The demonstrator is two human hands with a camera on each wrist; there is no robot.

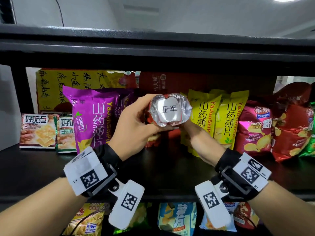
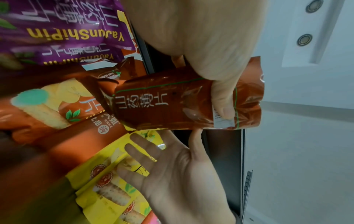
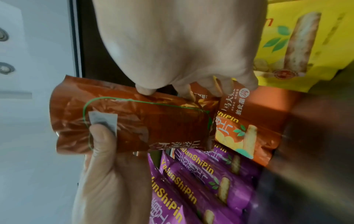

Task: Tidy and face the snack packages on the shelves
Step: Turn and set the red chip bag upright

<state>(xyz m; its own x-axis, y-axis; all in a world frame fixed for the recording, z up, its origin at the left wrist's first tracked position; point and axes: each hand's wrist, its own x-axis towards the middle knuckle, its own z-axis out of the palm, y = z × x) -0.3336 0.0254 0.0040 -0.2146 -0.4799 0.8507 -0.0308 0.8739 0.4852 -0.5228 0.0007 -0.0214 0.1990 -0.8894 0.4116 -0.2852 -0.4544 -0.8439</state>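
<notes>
Beside purple bags (image 1: 90, 116), left hand (image 1: 134, 123) grips orange packet (image 1: 170, 110).

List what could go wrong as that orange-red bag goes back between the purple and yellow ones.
1. The left hand alone grips the orange-red bag; the right hand lies open below it, so the glossy film may slip.
2. Its silver end faces outward, so it could be shelved unfaced.
3. The purple bag leans nearby; pushing in might topple it.
</notes>
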